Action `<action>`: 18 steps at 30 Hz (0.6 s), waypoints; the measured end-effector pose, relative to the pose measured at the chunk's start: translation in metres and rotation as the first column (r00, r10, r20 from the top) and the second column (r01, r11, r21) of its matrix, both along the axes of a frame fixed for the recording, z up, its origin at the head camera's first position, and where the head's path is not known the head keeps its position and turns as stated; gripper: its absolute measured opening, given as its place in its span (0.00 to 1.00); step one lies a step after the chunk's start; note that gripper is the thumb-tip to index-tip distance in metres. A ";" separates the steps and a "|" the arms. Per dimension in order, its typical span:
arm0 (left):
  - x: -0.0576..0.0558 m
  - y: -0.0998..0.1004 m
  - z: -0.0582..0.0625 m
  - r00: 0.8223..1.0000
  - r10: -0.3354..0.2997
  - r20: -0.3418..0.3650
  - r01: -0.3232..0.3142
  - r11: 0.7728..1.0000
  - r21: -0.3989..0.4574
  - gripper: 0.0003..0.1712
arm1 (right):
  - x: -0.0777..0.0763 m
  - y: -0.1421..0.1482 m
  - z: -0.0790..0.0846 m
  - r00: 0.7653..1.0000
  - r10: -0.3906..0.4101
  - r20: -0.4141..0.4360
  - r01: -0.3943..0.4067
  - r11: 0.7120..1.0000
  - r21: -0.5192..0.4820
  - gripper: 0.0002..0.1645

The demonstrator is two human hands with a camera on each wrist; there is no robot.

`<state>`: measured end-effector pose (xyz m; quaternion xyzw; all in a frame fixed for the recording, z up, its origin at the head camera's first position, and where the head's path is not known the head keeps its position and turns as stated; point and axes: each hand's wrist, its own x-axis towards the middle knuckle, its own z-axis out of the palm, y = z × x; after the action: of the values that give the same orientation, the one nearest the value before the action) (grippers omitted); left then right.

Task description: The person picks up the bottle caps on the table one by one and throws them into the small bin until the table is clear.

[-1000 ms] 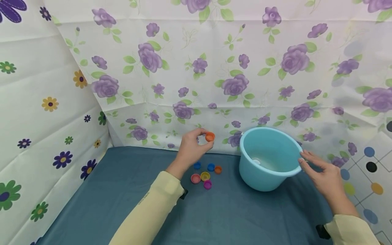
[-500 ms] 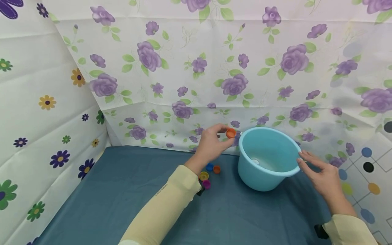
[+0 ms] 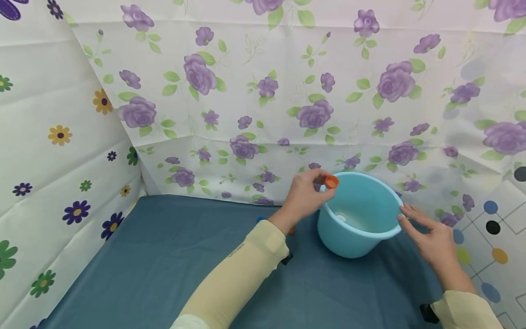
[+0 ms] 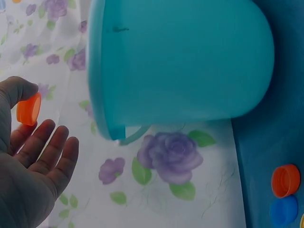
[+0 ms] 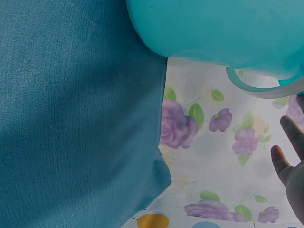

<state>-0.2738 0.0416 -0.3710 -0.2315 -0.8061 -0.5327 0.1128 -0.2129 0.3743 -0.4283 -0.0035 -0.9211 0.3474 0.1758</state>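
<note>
My left hand (image 3: 303, 195) pinches an orange bottle cap (image 3: 332, 182) between thumb and forefinger, level with the near-left rim of a light blue bucket (image 3: 349, 244). In the left wrist view the cap (image 4: 29, 109) stands out from the thumb, and the other fingers are spread loosely below it. The right hand (image 3: 437, 242) has its fingertips at the bucket's right rim, fingers nearly straight. Low inside the bucket shows a small whitish round spot (image 3: 341, 218).
On the blue cloth (image 3: 164, 256), an orange cap (image 4: 286, 180) and a blue cap (image 4: 284, 211) lie together, with a yellow edge beside them; the left forearm hides most of this group in the head view. A flowered sheet (image 3: 230, 91) hangs behind the bucket.
My left hand has carried the orange bottle cap rightward from above the other caps to the bucket's left rim. The right hand has stayed at the bucket's right rim.
</note>
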 end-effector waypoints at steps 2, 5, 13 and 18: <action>-0.001 0.006 -0.001 1.000 -0.003 -0.014 0.002 0.999 -0.036 0.14 | 0.000 0.000 0.000 1.000 0.000 0.002 0.000 1.000 0.001 0.26; -0.002 0.015 -0.002 1.000 -0.003 -0.024 0.001 0.996 -0.088 0.14 | 0.000 0.001 0.000 1.000 -0.002 -0.005 0.002 1.000 0.004 0.26; 0.004 0.039 -0.007 0.996 -0.087 0.031 0.091 0.982 -0.168 0.13 | 0.001 0.002 0.000 1.000 0.005 -0.019 -0.005 1.000 0.007 0.26; 0.006 0.046 -0.010 0.993 -0.107 0.044 0.114 0.974 -0.196 0.13 | 0.000 0.001 -0.001 1.000 0.004 -0.016 -0.004 1.000 0.015 0.26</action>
<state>-0.2680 0.0878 -0.3814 -0.2771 -0.8428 -0.4592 0.0460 -0.2124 0.3756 -0.4294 0.0024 -0.9222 0.3410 0.1824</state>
